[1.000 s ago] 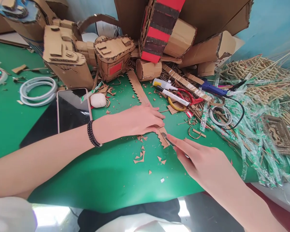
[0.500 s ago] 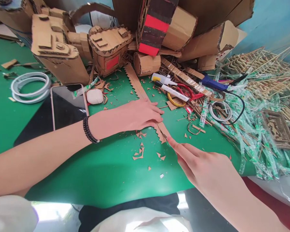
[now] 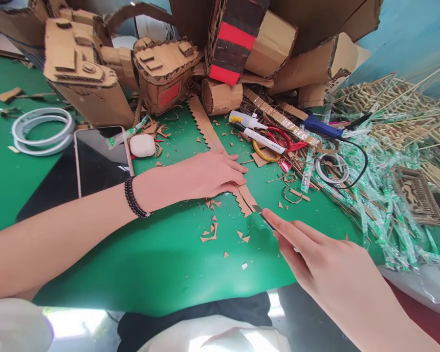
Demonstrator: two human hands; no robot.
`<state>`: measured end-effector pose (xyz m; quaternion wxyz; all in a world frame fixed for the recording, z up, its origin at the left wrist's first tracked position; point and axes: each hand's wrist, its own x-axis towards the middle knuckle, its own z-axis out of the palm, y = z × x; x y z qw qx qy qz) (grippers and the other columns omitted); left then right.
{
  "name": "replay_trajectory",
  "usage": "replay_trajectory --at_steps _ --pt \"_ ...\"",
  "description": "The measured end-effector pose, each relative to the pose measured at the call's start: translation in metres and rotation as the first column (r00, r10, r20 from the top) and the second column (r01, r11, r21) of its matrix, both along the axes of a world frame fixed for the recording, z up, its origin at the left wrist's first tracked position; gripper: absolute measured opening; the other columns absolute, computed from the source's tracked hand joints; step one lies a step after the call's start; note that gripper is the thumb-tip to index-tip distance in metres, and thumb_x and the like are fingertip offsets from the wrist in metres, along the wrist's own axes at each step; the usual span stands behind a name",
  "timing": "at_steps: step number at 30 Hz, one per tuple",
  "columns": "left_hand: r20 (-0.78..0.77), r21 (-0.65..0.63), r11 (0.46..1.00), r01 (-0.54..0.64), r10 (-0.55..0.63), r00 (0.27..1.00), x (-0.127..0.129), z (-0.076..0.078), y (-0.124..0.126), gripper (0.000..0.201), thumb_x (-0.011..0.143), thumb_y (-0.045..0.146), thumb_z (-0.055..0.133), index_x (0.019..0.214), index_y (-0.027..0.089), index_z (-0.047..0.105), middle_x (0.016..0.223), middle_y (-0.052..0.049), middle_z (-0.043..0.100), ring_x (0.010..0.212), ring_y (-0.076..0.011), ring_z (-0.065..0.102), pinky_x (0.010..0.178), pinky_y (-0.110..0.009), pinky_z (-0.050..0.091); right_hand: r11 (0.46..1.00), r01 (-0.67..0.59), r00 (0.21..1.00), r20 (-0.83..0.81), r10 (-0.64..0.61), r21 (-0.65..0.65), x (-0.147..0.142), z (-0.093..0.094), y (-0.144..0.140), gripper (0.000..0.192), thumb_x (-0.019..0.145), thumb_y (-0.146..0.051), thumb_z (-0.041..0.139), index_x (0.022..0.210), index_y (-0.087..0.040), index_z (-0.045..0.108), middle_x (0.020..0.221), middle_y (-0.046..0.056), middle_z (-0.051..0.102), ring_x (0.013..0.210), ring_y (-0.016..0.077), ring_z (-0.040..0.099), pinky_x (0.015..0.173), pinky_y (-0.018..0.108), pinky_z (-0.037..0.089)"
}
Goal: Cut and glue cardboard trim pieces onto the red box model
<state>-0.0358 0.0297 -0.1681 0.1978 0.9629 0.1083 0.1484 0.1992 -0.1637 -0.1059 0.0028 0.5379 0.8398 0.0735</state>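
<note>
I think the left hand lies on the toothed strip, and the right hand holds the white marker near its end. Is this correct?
Not quite: in the head view, the left hand does lie on the strip, but the right hand holds a knife near its end; the marker lies farther back.

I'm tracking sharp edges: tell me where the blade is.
In the head view, the blade is right of centre, held in the right hand, its tip at the near end of the toothed cardboard strip.

Two white rings [image 3: 18, 132] lie left of a phone [image 3: 101, 155], a white case [image 3: 143, 145] right of it.
</note>
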Motion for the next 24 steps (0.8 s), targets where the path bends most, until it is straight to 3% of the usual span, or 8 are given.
replay_trajectory --at_steps 11,18,24 --pt "0.033 -0.011 1.0 0.018 -0.018 0.999 0.0 0.005 -0.001 0.027 0.111 0.03 0.051 0.113 0.026 0.077 0.135 -0.006 0.077 0.134 -0.0242 0.068 0.117 -0.043 0.049 1.0 0.022 0.999 -0.044 -0.022 0.003 -0.014 -0.005 0.016 0.046 0.111 -0.024 0.038 0.139 -0.019 0.074 0.065 -0.004 0.062 0.035 0.0115 0.04 0.04 0.031 0.023" --pt "0.019 -0.016 1.0 0.018 -0.018 1.0 -0.001 0.004 -0.001 0.028 0.111 0.029 0.05 0.115 0.024 0.078 0.137 -0.008 0.076 0.136 -0.0268 0.067 0.112 -0.047 0.051 1.0 0.027 0.999 -0.034 -0.027 -0.005 -0.013 -0.006 0.018 0.045 0.11 -0.025 0.04 0.143 -0.02 0.072 0.07 -0.001 0.067 0.039 0.011 0.047 0.042 0.03 0.023" --pt "0.005 -0.023 1.0 -0.006 0.006 1.0 0.0 0.002 0.0 0.027 0.11 0.031 0.052 0.116 0.027 0.078 0.138 -0.006 0.076 0.139 -0.0266 0.065 0.118 -0.046 0.049 0.999 0.035 0.999 -0.033 -0.035 -0.014 -0.014 -0.007 0.019 0.043 0.108 -0.024 0.043 0.139 -0.021 0.073 0.065 -0.003 0.062 0.038 0.0105 0.046 0.043 0.029 0.022"
